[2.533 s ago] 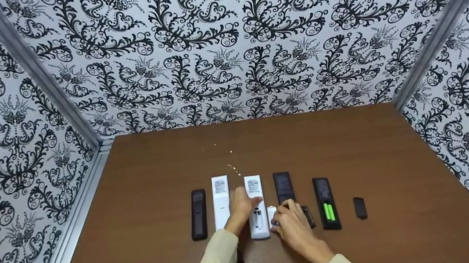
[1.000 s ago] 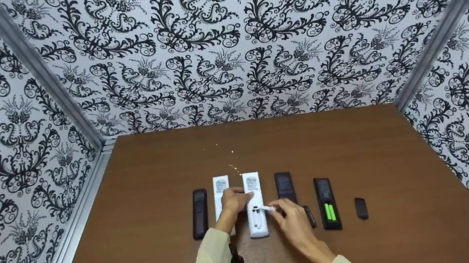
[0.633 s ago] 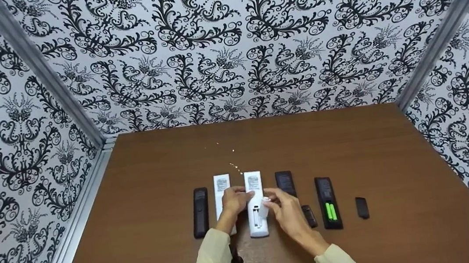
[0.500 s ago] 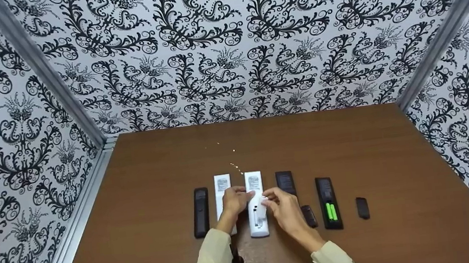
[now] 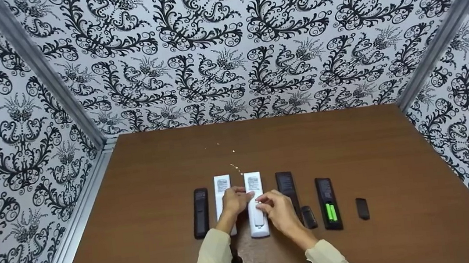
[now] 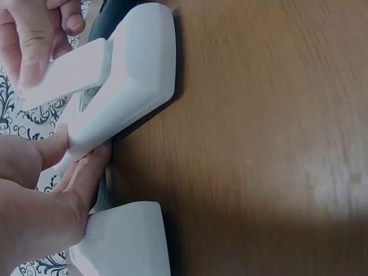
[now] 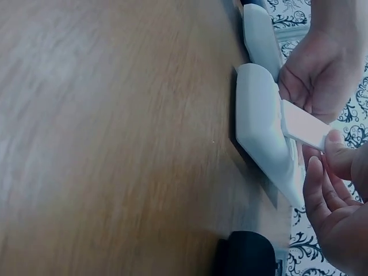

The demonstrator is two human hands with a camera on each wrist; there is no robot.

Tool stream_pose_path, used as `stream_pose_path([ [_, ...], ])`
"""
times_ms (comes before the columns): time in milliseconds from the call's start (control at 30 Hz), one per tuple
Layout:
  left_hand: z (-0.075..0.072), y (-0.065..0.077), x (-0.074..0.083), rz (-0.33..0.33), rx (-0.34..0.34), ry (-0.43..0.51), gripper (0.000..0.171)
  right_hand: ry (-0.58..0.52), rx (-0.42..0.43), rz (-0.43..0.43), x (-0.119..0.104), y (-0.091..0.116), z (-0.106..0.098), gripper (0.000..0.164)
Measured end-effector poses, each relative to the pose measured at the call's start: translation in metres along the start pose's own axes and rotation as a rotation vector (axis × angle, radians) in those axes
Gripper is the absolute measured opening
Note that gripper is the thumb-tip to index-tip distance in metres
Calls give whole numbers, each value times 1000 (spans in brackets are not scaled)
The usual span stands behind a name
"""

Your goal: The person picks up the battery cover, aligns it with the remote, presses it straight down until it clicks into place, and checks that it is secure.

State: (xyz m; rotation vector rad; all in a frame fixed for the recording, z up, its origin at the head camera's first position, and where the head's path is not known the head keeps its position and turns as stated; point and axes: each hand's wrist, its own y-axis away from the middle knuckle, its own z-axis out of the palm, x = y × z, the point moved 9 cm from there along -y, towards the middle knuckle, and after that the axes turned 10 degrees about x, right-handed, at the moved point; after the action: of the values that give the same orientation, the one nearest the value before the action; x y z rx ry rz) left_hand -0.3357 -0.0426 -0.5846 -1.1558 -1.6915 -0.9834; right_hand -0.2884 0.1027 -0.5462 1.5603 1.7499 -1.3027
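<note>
A white remote control [image 5: 253,184] lies back side up on the brown table. My left hand [image 5: 234,201] pinches its edges, thumb on one side and fingers on the other, as the left wrist view shows. Between thumb and fingers, my right hand [image 5: 280,211] holds a white battery cover [image 7: 305,123] over the remote's battery bay. The cover's lower end meets the remote near the bay's end, while its held end is tilted up. The batteries seen in the bay earlier are now hidden under it. A second white remote [image 5: 222,183] lies left, partly behind my left hand.
A black remote [image 5: 200,214] lies at the far left. To the right are another black remote [image 5: 285,182], a loose black cover [image 5: 309,217], an uncovered black remote [image 5: 324,188] with green batteries [image 5: 331,212], and a second black cover [image 5: 362,208]. Patterned walls enclose the table [image 5: 154,167].
My right hand picked up the white cover from beside the remote, turned it, and brought it left over the battery bay. My left hand moved slightly and keeps holding the remote.
</note>
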Motion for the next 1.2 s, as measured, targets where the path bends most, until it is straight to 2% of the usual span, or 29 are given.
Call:
stream_pose_path([
  [267, 2, 1, -2, 17, -2, -21, 30, -9, -1, 7, 3, 4, 2, 5],
  [567, -1, 0, -1, 6, -4, 0, 29, 34, 24, -79, -5, 5, 2, 6],
  [700, 0, -1, -1, 18, -3, 9, 28, 64, 10, -62, 0, 7, 5, 6],
  [1000, -2, -2, -2, 15, -4, -2, 29, 90, 50, -51, 2, 10, 5, 9],
  [1200, -1, -1, 0, 26, -15, -16, 30, 64, 71, 18, 8, 12, 7, 14],
])
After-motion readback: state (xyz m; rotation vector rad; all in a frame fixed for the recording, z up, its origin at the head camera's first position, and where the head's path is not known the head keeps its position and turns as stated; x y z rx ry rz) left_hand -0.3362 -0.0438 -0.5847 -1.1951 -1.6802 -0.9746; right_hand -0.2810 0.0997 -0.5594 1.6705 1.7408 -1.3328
